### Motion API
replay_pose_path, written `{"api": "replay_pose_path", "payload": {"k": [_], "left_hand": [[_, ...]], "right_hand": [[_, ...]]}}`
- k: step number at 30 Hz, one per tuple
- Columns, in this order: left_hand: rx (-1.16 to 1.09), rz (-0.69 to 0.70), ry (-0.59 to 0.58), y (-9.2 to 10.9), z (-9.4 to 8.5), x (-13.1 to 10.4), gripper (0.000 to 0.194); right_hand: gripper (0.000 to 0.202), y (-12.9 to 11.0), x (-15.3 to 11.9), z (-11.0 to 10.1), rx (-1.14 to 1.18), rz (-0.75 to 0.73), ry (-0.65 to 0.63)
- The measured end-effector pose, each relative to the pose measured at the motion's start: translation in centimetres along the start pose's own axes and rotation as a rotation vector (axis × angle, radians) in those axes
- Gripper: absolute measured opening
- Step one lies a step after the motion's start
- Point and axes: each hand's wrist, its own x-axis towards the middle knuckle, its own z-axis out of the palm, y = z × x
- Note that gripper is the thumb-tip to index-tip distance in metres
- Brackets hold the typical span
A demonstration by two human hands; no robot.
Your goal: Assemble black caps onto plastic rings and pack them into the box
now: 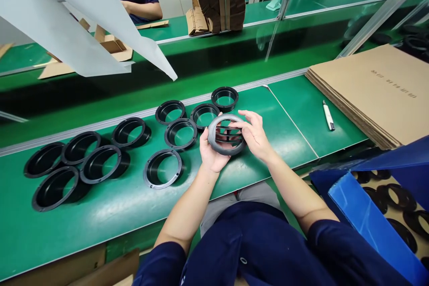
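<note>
A round black air vent with crosswise slats rests in my left hand, fingers and thumb wrapped around its rim. From the other side, my right hand reaches over the vent with its fingers stretched out and apart; the index finger lies across the slats and the thumb is by the rim. Just beyond the vent stand a black flanged ring and another black ring on the green bench. A third ring stands to the left of my left forearm.
More black rings are spread over the left of the green bench. On the right lie a white utility knife and a stack of cardboard sheets. A blue bin holds dark rings. White sheets hang at upper left; a co-worker's arm shows behind.
</note>
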Motion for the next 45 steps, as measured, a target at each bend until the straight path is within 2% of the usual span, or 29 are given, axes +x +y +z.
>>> {"api": "replay_pose_path", "payload": {"k": [4, 10, 14, 18, 21, 24, 26, 27, 29, 32, 34, 36, 40, 45], "left_hand": [[-0.026, -0.093, 0.025, 0.3, 0.0, 0.0, 0.054], [-0.096, -0.122, 0.047, 0.5, -0.6, 0.1, 0.052], [-0.127, -0.127, 0.157, 0.7, -0.6, 0.3, 0.049], [-0.151, -0.085, 0.232, 0.7, 0.1, 0.4, 0.044], [-0.113, -0.14, 0.226, 0.2, 0.4, 0.3, 0.041], [-0.067, -0.152, 0.21, -0.2, 0.3, 0.4, 0.042], [-0.056, -0.137, 0.183, -0.2, 0.0, 0.4, 0.044], [-0.055, -0.132, 0.161, -0.2, -0.2, 0.5, 0.045], [-0.035, -0.135, 0.125, -0.1, -0.7, 0.5, 0.046], [0.021, -0.184, 0.092, 0.0, -1.3, 0.6, 0.053], [0.035, -0.239, 0.064, 0.0, -1.6, 0.6, 0.06], [0.036, -0.267, 0.057, 0.0, -1.8, 0.7, 0.062], [0.038, -0.263, 0.085, 0.0, -2.0, 0.8, 0.057], [0.028, -0.285, 0.093, -0.1, -1.7, 0.8, 0.049]], "right_hand": [[0.065, 0.0, -0.2, -0.2, 0.122, 0.053, -0.01], [0.062, 0.1, -0.4, -0.1, 0.132, 0.016, -0.026], [0.063, 0.5, -1.4, 0.2, -0.04, -0.119, -0.044], [0.067, 1.3, -2.2, 0.3, -0.252, -0.341, -0.154], [0.08, 1.3, -1.8, 0.0, -0.243, -0.316, -0.222], [0.101, 1.0, -0.1, -0.2, -0.157, -0.243, -0.403], [0.107, 1.5, 1.9, 0.0, -0.099, -0.228, -0.495], [0.106, 2.0, 3.2, 0.3, -0.087, -0.218, -0.491], [0.104, 3.7, 6.4, 1.1, -0.127, -0.172, -0.402], [0.104, 6.8, 11.9, 2.7, -0.318, -0.08, -0.309], [0.106, 8.4, 14.8, 3.8, -0.433, -0.056, -0.364], [0.106, 9.5, 16.6, 4.6, -0.507, -0.049, -0.441], [0.102, 10.6, 16.7, 4.9, -0.559, -0.04, -0.512], [0.098, 11.2, 12.4, 2.8, -0.58, -0.086, -0.544]]}}
